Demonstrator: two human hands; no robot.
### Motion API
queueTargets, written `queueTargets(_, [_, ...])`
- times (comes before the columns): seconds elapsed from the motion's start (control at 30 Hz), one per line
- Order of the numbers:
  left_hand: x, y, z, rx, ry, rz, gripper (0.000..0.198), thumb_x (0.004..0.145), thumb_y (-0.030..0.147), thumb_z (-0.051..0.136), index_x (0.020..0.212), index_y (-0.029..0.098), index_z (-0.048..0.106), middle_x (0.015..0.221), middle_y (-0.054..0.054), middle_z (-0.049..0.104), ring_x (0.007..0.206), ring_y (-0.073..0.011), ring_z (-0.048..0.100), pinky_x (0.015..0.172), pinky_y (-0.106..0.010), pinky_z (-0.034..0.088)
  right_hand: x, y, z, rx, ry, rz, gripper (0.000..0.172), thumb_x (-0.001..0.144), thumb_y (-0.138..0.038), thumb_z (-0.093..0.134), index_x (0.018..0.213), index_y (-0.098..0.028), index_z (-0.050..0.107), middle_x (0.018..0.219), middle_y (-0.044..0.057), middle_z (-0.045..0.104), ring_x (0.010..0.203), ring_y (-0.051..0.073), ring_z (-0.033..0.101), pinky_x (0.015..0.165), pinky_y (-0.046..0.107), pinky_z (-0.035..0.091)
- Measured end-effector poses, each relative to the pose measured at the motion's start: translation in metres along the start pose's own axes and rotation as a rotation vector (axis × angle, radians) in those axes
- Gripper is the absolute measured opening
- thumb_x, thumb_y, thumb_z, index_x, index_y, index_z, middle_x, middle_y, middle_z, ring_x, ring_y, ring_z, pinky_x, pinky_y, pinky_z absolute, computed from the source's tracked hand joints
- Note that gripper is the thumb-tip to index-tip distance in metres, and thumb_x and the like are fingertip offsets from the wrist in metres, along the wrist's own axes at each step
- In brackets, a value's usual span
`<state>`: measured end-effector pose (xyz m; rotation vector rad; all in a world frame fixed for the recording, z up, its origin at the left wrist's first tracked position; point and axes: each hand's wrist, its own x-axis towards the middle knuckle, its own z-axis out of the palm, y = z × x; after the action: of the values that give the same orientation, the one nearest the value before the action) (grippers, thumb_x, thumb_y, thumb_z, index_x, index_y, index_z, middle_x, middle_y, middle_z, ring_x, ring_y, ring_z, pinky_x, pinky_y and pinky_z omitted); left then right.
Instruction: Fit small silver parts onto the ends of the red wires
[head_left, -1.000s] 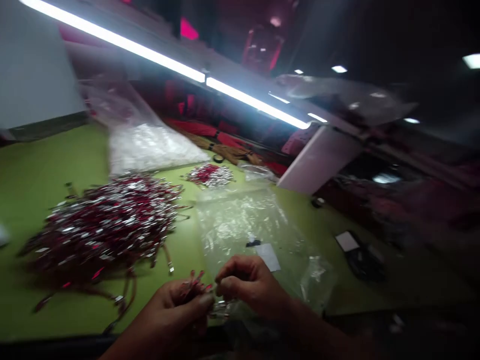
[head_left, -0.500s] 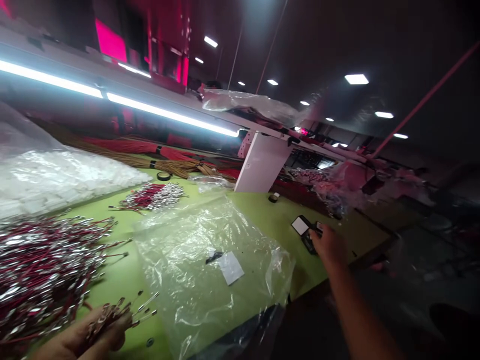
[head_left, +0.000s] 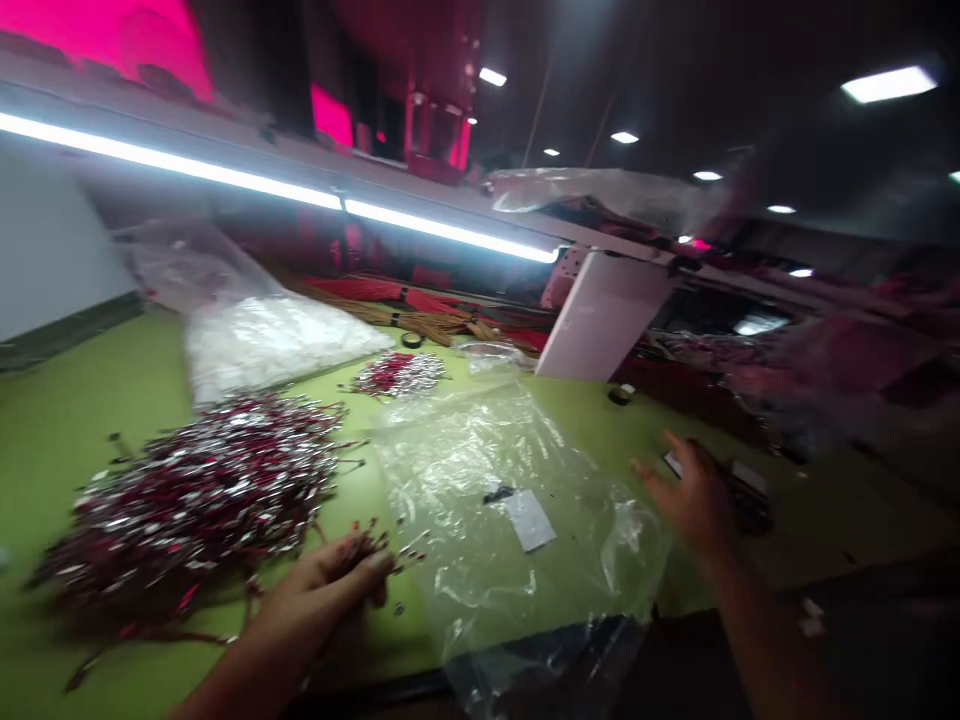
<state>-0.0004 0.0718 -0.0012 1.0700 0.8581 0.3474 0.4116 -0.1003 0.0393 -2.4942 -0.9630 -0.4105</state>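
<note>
My left hand [head_left: 330,590] is closed around a bunch of short red wire leads [head_left: 409,550] with metal terminals, their tips poking out past the fingers. Just left of it lies a large heap of similar red leads [head_left: 225,480] with silvery ends. On the right, my right hand [head_left: 694,495] hovers with fingers spread and nothing visible in them. A small black device [head_left: 750,495] with pale panels sits right behind that hand, partly covered and blurred. Between the hands, a clear plastic bag [head_left: 457,460] lies flat, with a white paper slip [head_left: 531,520] on or inside it.
A smaller pile of leads [head_left: 401,373] lies farther back, beside a bag of white parts [head_left: 285,335]. Black tape rolls [head_left: 619,395] and an upright white panel [head_left: 604,315] stand on the green table [head_left: 585,425]. Bundles of brown and red wire [head_left: 442,325] run along the back.
The view has swung left, so the table appears farther right. My right hand has let go of the black device and opened. My left hand still holds the leads.
</note>
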Motion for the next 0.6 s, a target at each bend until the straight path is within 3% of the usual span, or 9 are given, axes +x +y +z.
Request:
queueTargets(0.03, [-0.002,0.003,0.008,0.001,-0.001,-0.003,0.043,0.076,0.056,0.075,0.067,0.016,0.062,0.042,0.007,0.045,0.031,-0.0037,0.030,0.032,-0.016,0.017,-0.013,-0.032,0.001,0.192,-0.076,-0.170,0.060,0.085,-0.043,0.065,0.137,-0.016,0.052,0.135,0.018,0.059,0.123,0.032,0.056,0.101,0.042,0.046])
queueTargets(0.1, [-0.005,0.006,0.020,-0.003,-0.025,0.007,0.047,0.076,0.061,0.072,0.066,0.017,0.060,0.037,0.009,0.037,0.031,-0.0036,0.024,0.032,-0.016,0.013,-0.043,-0.095,-0.003,0.508,-0.368,-0.469,0.050,0.091,-0.041,0.063,0.136,-0.022,0.053,0.139,0.013,0.057,0.126,0.029,0.056,0.099,0.042,0.049])
queueTargets(0.13, [-0.006,0.007,0.024,-0.001,-0.038,0.002,0.048,0.076,0.062,0.071,0.066,0.017,0.060,0.037,0.010,0.035,0.031,-0.0038,0.023,0.032,-0.017,0.012,-0.058,-0.123,-0.007,0.598,-0.501,-0.595,0.049,0.091,-0.037,0.064,0.137,-0.024,0.053,0.140,0.012,0.057,0.129,0.028,0.054,0.101,0.041,0.048])
queueTargets(0.2, [-0.009,0.009,0.026,0.001,-0.051,0.008,0.048,0.076,0.062,0.071,0.066,0.016,0.060,0.038,0.009,0.037,0.033,-0.0041,0.026,0.033,-0.017,0.014,-0.082,-0.169,-0.012,0.736,-0.648,-0.803,0.050,0.086,-0.030,0.072,0.132,-0.024,0.057,0.136,0.010,0.060,0.126,0.025,0.055,0.104,0.037,0.046])
queueTargets(0.3, [-0.014,0.010,0.025,-0.022,-0.043,0.051,0.045,0.076,0.058,0.073,0.069,0.015,0.061,0.046,0.007,0.045,0.034,-0.0032,0.029,0.033,-0.016,0.017,-0.099,-0.206,-0.011,0.835,-0.726,-0.833,0.061,0.077,-0.026,0.082,0.131,-0.019,0.056,0.124,0.010,0.064,0.109,0.023,0.062,0.092,0.031,0.051])
queueTargets(0.37, [-0.015,0.008,0.025,-0.058,-0.038,0.082,0.046,0.074,0.059,0.075,0.070,0.015,0.061,0.048,0.007,0.048,0.033,-0.0028,0.029,0.033,-0.017,0.018,-0.102,-0.216,-0.005,0.869,-0.759,-0.769,0.039,0.080,-0.020,0.077,0.116,-0.019,0.062,0.099,0.003,0.069,0.083,0.016,0.063,0.074,0.027,0.050])
queueTargets(0.43, [-0.014,0.004,0.025,-0.105,-0.011,0.121,0.046,0.073,0.059,0.075,0.070,0.015,0.062,0.048,0.007,0.049,0.033,-0.0028,0.030,0.032,-0.017,0.018,-0.102,-0.221,0.002,0.913,-0.806,-0.646,0.012,0.083,-0.014,0.069,0.093,-0.019,0.065,0.073,-0.004,0.061,0.062,0.011,0.053,0.060,0.023,0.043])
queueTargets(0.5, [-0.012,0.000,0.026,-0.140,0.044,0.159,0.047,0.074,0.059,0.075,0.069,0.015,0.062,0.051,0.005,0.054,0.033,-0.0029,0.035,0.033,-0.016,0.022,-0.101,-0.224,0.009,0.977,-0.877,-0.505,0.010,0.082,-0.012,0.067,0.079,-0.019,0.061,0.061,-0.007,0.053,0.055,0.009,0.046,0.053,0.022,0.037])
queueTargets(0.6, [-0.008,-0.001,0.024,-0.228,0.169,0.189,0.046,0.068,0.057,0.081,0.074,0.015,0.064,0.065,-0.001,0.070,0.045,-0.0097,0.058,0.044,-0.019,0.043,-0.097,-0.228,0.019,1.045,-0.982,-0.361,0.011,0.077,-0.014,0.070,0.074,-0.019,0.060,0.059,-0.007,0.055,0.053,0.010,0.051,0.051,0.022,0.039])
